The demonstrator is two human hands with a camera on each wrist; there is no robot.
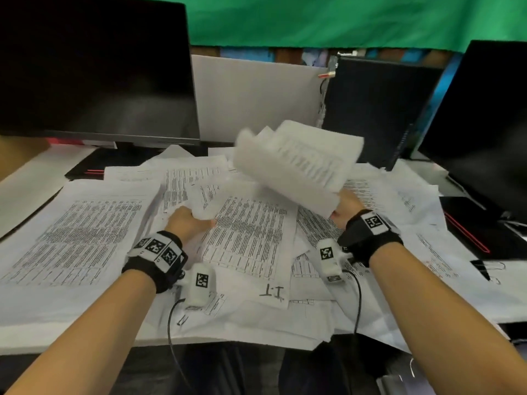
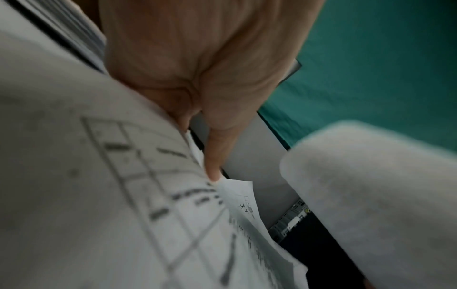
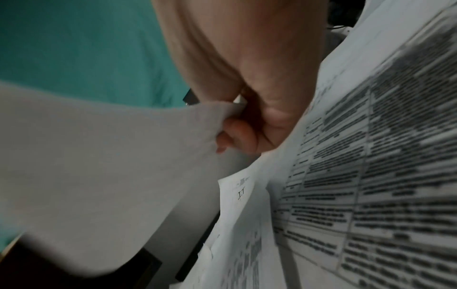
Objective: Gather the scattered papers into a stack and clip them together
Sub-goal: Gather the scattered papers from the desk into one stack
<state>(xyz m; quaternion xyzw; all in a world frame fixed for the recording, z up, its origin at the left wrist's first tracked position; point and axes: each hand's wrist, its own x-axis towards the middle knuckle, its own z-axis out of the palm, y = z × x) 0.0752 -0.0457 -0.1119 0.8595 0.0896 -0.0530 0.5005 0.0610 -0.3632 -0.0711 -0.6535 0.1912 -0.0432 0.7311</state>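
Printed sheets (image 1: 248,232) lie scattered and overlapping all over the desk. My right hand (image 1: 343,208) grips a bundle of papers (image 1: 296,163) by its near edge and holds it up above the pile, blurred by motion. In the right wrist view the fingers (image 3: 237,135) pinch that bundle (image 3: 99,166). My left hand (image 1: 190,219) lies on the pile left of centre and grips the crumpled edge of one sheet (image 1: 204,208). The left wrist view shows a finger (image 2: 215,156) along that sheet (image 2: 99,176). A black binder clip (image 1: 484,270) lies on papers at the right.
A dark monitor (image 1: 85,67) stands at the back left and another (image 1: 484,124) at the right. A black computer case (image 1: 376,109) and a white board (image 1: 251,95) stand behind the pile. A black device with red lines (image 1: 479,232) lies at the right.
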